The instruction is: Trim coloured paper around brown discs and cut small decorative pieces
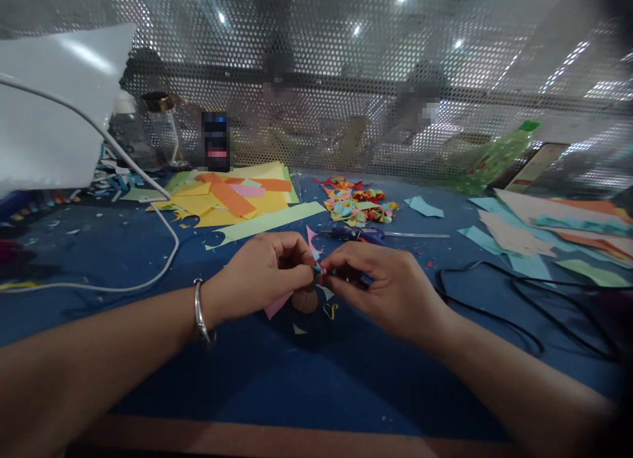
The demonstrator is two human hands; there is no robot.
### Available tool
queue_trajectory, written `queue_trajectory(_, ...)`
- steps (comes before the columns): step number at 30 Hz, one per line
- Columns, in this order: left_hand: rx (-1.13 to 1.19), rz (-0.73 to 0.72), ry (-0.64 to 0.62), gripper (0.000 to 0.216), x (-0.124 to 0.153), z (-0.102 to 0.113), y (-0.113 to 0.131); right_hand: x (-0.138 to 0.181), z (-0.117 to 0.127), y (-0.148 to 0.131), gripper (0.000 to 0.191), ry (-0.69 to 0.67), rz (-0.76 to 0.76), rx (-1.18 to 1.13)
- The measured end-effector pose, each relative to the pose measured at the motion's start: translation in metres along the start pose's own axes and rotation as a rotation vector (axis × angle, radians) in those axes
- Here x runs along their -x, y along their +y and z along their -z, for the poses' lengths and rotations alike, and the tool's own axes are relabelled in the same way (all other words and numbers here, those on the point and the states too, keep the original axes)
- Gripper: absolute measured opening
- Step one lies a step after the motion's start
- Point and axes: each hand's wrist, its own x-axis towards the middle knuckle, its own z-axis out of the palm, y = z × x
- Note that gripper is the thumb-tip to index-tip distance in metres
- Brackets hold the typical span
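My left hand [264, 270] and my right hand [393, 286] meet over the middle of the blue table. Between their fingertips they pinch a small folded paper piece [319, 269] with pink and light blue on it; its exact shape is too small to make out. Just beyond the fingers lies a dark blue tool that looks like a glue gun [349, 233], with a clear stick [418, 234] out to its right. Under the hands are a pink paper scrap [277, 304], a brownish round thing [304, 301] and a thin yellow curl [332, 311].
Folded colourful paper bits [359, 206] are heaped farther back. Yellow and orange sheets [217, 201] lie left of them, paper strips [524, 234] at right. A white cable [171, 247] and a black cable [519, 280] cross the table. Bottles [165, 132] and a phone [216, 142] stand before a perforated screen.
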Motion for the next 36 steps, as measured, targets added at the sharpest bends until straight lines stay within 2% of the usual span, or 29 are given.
queue_trajectory(6, -0.290, -0.049, 0.031, 0.004, 0.0032, 0.0024, 0.0019, 0.0003, -0.0012, 0.0017, 0.012, -0.013, 0.047, 0.021)
queue_trajectory(11, -0.339, -0.044, -0.016, 0.005, 0.0033, 0.0008, 0.0038, 0.0010, -0.0007, -0.0001, 0.014, -0.071, 0.099, 0.056)
queue_trajectory(18, -0.458, -0.183, 0.048, 0.002, 0.0070, -0.0033, 0.0039, -0.0002, 0.0015, 0.0008, 0.013, -0.074, 0.107, 0.083)
queue_trajectory(28, -0.597, -0.254, 0.123, 0.005, 0.0074, -0.0030, 0.0014, 0.0008, 0.0016, 0.0043, 0.014, -0.058, 0.130, 0.041)
queue_trajectory(32, -0.671, -0.304, 0.105, 0.012, 0.0066, -0.0029, 0.0002, 0.0012, 0.0000, 0.0048, 0.018, -0.083, 0.154, 0.046)
queue_trajectory(36, -0.683, -0.270, 0.049, 0.011, 0.0060, -0.0020, -0.0011, 0.0017, -0.0026, 0.0062, 0.019, -0.113, 0.163, 0.056)
